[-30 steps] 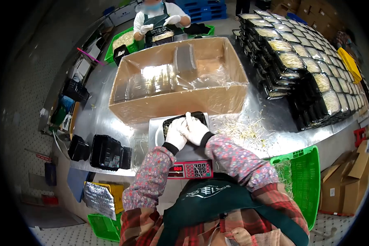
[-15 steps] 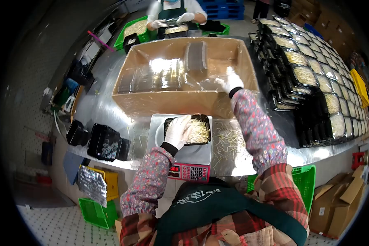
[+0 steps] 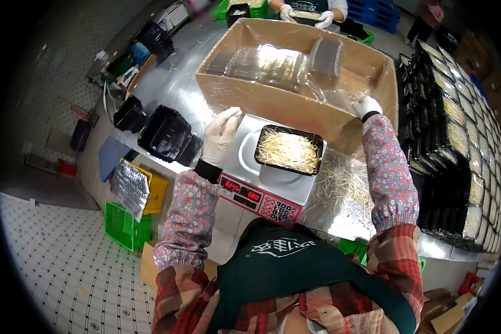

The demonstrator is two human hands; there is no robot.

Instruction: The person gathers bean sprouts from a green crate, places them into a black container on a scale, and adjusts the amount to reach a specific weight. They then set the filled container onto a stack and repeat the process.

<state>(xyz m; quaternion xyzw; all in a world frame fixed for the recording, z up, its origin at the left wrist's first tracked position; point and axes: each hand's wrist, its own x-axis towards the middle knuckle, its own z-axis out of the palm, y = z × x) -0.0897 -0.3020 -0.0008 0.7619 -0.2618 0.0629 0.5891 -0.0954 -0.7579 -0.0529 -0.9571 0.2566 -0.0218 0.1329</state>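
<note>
I read the left hand (image 3: 221, 135) grip as released, just beside the silver weighing scale (image 3: 278, 181). Right hand (image 3: 367, 106) was at the clear plastic lids (image 3: 267, 61) in the brown cardboard box (image 3: 261, 108); I couldn't tell its grip. Black plastic tray of bean sprouts (image 3: 288, 150) sat filled on the scale, unlidded.

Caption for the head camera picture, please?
Sprout tray sits on the scale; right hand at the box, left hand beside scale.

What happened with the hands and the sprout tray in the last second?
Both gloved hands let go of the sprout tray. The right hand went forward to the clear plastic in the cardboard box. The left hand then lifted off to the left edge of the scale, open. The tray stayed on the scale, full of sprouts.
</note>
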